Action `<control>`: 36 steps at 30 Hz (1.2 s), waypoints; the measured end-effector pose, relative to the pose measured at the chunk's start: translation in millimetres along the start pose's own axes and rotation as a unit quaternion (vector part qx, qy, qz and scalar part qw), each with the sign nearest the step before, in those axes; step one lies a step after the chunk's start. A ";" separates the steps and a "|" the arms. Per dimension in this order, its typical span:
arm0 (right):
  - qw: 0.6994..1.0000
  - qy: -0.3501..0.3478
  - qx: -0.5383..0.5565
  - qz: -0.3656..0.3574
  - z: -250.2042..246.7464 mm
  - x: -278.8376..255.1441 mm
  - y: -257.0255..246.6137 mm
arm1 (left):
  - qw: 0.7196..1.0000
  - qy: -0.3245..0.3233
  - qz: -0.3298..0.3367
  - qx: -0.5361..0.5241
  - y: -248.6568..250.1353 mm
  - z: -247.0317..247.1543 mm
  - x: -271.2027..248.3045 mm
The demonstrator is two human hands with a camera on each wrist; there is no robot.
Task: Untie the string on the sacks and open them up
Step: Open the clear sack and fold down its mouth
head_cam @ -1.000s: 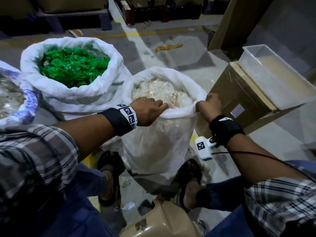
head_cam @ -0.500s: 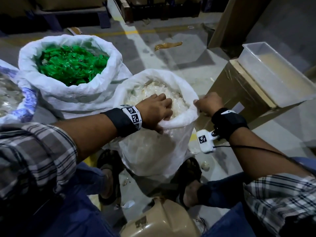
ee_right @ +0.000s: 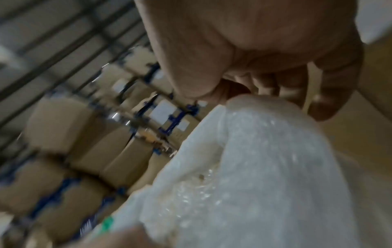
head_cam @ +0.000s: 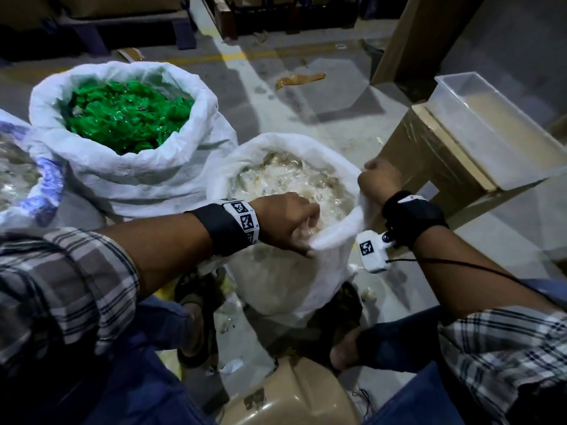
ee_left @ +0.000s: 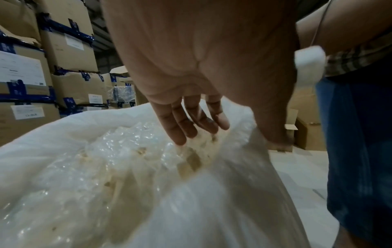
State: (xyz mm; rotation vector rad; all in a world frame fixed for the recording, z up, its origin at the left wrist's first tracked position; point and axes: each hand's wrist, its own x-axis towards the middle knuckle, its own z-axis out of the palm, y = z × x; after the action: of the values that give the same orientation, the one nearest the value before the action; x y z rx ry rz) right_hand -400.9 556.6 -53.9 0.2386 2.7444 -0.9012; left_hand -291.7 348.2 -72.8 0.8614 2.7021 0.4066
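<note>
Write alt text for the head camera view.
Both hands grip the rolled rim of a white sack of clear plastic pieces: left hand at the near edge, right hand at the right edge. Behind it stands an open sack of green pieces; a cardboard box is at right.

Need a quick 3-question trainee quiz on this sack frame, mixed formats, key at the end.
1. True or false: the sack of green pieces has its mouth open.
2. The right hand grips: A) the clear bin B) the rim of the near sack C) the cardboard box
3. Fill in: the left hand has its fingers reaching ___ the near sack's mouth.

Key: 1 true; 2 B; 3 into.
</note>
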 end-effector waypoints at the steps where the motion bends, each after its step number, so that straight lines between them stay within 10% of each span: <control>1: 0.998 0.030 -0.024 -0.047 -0.9 -1.0 -3.6 | 0.998 0.011 -0.004 -0.055 2.8 -1.5 1.7; 7: 0.975 -0.016 -0.155 -0.161 14.1 -7.9 -7.5 | 0.993 0.041 -0.045 -0.106 2.1 -28.3 7.5; 13: 0.990 -0.120 0.062 0.039 -3.3 -7.4 -9.7 | 0.963 0.202 -0.178 0.036 -44.9 -47.2 -1.5; 18: 0.831 -0.286 0.432 0.202 -2.2 -6.7 -4.8 | 0.948 0.069 -0.310 -0.019 -75.7 -38.0 -4.6; 20: 0.843 -0.274 0.420 0.197 0.6 -6.7 -6.8 | 0.947 0.052 -0.312 -0.052 -79.1 -33.9 -2.4; 25: 0.993 -0.076 0.092 0.016 8.1 -7.0 -19.1 | 0.941 0.077 -0.314 -0.103 -79.5 -42.2 -1.9; 31: 0.967 -0.084 -0.077 -0.228 26.8 -21.5 -33.4 | 0.887 0.091 -0.324 -0.316 -68.5 -42.7 9.3; 34: 0.958 -0.087 -0.097 -0.254 29.4 -20.8 -33.5 | 0.839 0.094 -0.305 -0.441 -64.3 -41.7 9.9; 36: 0.971 -0.089 -0.050 -0.216 26.3 -16.1 -31.1 | 0.870 0.081 -0.278 -0.398 -65.5 -44.4 8.1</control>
State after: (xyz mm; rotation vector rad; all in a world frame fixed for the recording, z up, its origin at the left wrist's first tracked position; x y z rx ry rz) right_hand -387.9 514.8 -52.6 -0.4553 2.7023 -0.8268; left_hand -347.1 293.7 -55.9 -0.1857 2.3769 1.3412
